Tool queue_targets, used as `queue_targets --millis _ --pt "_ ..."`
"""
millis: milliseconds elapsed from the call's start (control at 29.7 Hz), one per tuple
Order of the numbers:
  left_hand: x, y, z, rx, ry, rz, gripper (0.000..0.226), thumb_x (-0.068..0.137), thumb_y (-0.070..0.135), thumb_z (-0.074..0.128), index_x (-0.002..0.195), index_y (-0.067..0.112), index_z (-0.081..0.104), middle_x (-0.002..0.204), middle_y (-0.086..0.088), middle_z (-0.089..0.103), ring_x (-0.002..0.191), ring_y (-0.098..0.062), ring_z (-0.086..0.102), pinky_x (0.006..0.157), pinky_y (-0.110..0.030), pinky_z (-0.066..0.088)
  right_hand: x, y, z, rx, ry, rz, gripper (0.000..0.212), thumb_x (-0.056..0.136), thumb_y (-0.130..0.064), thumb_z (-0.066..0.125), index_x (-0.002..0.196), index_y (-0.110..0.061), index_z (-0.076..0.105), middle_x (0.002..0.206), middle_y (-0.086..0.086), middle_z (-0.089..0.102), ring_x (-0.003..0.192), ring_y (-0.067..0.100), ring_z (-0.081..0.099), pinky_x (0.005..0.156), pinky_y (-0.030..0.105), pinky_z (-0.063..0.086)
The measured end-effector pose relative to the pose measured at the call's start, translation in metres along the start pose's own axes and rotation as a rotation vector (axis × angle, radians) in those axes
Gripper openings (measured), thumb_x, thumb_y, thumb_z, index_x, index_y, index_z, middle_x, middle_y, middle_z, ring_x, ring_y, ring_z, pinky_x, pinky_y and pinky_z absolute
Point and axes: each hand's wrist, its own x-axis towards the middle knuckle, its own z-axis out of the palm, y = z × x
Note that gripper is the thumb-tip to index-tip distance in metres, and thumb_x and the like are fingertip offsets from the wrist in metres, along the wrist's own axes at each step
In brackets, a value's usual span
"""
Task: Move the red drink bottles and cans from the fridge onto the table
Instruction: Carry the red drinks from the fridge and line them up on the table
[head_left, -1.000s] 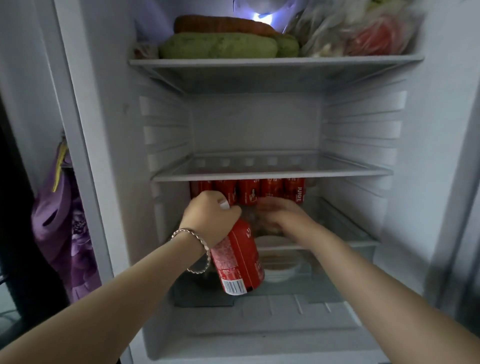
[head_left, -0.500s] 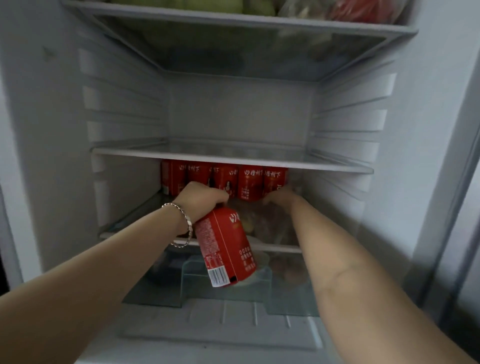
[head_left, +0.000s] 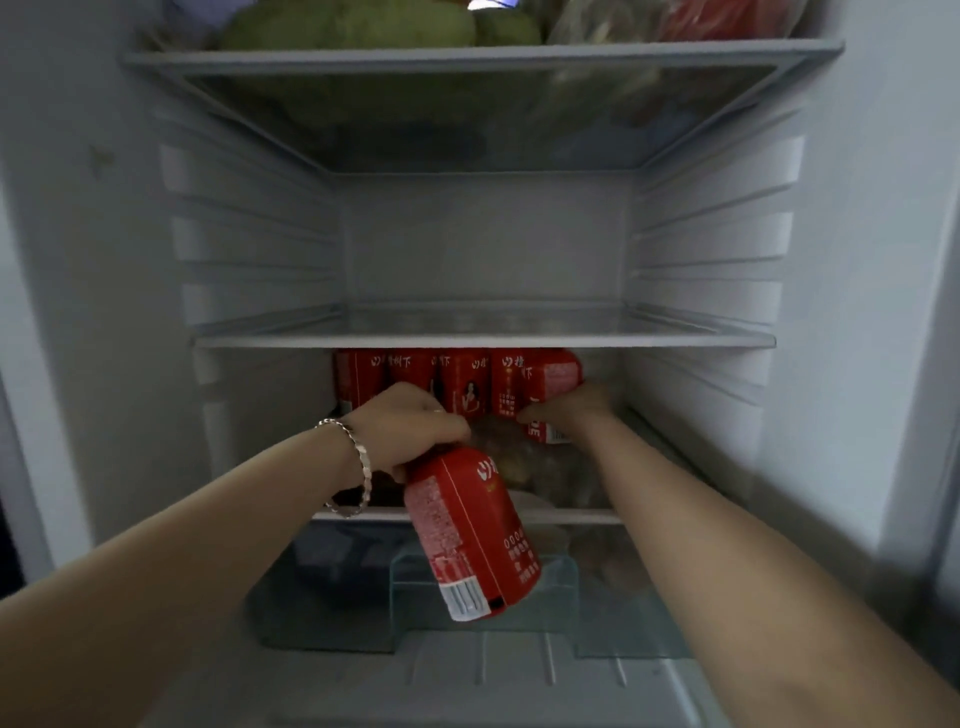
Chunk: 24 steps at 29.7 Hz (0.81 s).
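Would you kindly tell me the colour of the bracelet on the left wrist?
Silver, seen clearest in the head view: bracelet.

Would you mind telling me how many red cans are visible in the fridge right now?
6. One hangs from the left hand, can. One tilts in the right hand, can. Four stand in a back row. More may be hidden behind.

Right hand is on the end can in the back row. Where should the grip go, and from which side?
Wrap the body of the tilted can from its open right side and front. The right hand is already there, its grip low on the can. Neighbours in the row crowd its left, and the shelf sits close above, so a top hold looks cramped. The left hand already carries a can.
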Motion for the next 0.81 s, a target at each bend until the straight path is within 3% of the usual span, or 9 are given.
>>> queue_targets --millis 168,269,370,471,605,672,740,807 --pt "-0.021 -0.002 -0.007 0.215 -0.14 0.039 0.027 0.089 0.041 0.056 0.081 0.015 0.055 0.081 -0.001 0.061 0.059 -0.015 0.064 0.046 -0.018 0.053 -0.078 0.005 0.009 -0.09 -0.085 -0.171 0.073 0.056 -0.032 0.088 0.119 -0.019 0.055 0.115 0.001 0.065 0.104 0.017 0.063 0.086 0.031 0.051" --pt "-0.035 -0.006 -0.016 0.38 -0.081 0.081 0.032 0.085 0.051 0.056 0.079 0.02 0.053 0.079 0.005 0.061 0.057 -0.013 0.066 0.051 -0.017 0.053 -0.111 0.009 0.014 -0.058 -0.085 -0.22 0.073 0.05 -0.038 0.089 0.113 -0.025 0.056 0.106 -0.005 0.066 0.099 0.013 0.064 0.088 0.032 0.052" --pt "-0.049 -0.01 -0.03 0.444 -0.06 0.118 0.029 0.085 0.05 0.057 0.077 0.022 0.051 0.078 0.007 0.06 0.054 -0.01 0.064 0.048 -0.015 0.05 -0.135 0.012 0.015 -0.062 0.014 -0.232 0.09 0.042 -0.046 0.088 0.122 -0.027 0.051 0.11 -0.006 0.065 0.099 0.013 0.064 0.086 0.034 0.053" --pt "-0.058 -0.016 -0.037 0.47 -0.006 0.201 0.019 0.088 0.041 0.057 0.076 0.027 0.051 0.089 0.005 0.06 0.069 -0.005 0.058 0.058 -0.016 0.047 -0.163 0.013 0.016 -0.101 0.081 -0.284 0.09 0.048 -0.037 0.089 0.127 -0.028 0.045 0.112 -0.008 0.063 0.101 0.016 0.063 0.085 0.031 0.051" --pt "-0.071 -0.02 -0.034 0.37 0.161 0.249 0.015 0.09 0.035 0.056 0.08 0.024 0.055 0.093 -0.002 0.063 0.083 -0.017 0.061 0.071 -0.028 0.05 -0.19 0.006 0.024 -0.316 0.115 -0.431 0.086 0.056 -0.032 0.087 0.128 -0.033 0.041 0.117 -0.009 0.06 0.106 0.016 0.06 0.087 0.03 0.049" --pt "-0.079 -0.02 -0.035 0.349 0.207 0.278 0.03 0.08 0.046 0.064 0.094 0.021 0.054 0.09 0.001 0.063 0.08 -0.013 0.061 0.069 -0.027 0.052 -0.192 0.002 0.027 -0.374 0.103 -0.477 0.088 0.057 -0.034 0.086 0.131 -0.033 0.039 0.122 -0.008 0.058 0.11 0.016 0.059 0.09 0.032 0.049" --pt "-0.087 -0.019 -0.037 0.331 0.181 0.269 0.061 0.063 0.055 0.074 0.11 0.028 0.044 0.092 0.007 0.061 0.08 -0.007 0.06 0.069 -0.023 0.051 -0.191 -0.003 0.027 -0.468 0.076 -0.548 0.089 0.058 -0.038 0.084 0.133 -0.033 0.036 0.126 -0.009 0.055 0.111 0.015 0.057 0.092 0.031 0.048" --pt "-0.092 -0.018 -0.038 0.321 0.165 0.246 0.064 0.061 0.058 0.073 0.112 0.034 0.043 0.094 0.01 0.061 0.082 -0.007 0.061 0.073 -0.025 0.053 -0.191 -0.008 0.027 -0.543 0.012 -0.598 0.09 0.059 -0.041 0.082 0.134 -0.035 0.035 0.128 -0.011 0.053 0.112 0.014 0.056 0.093 0.029 0.046"
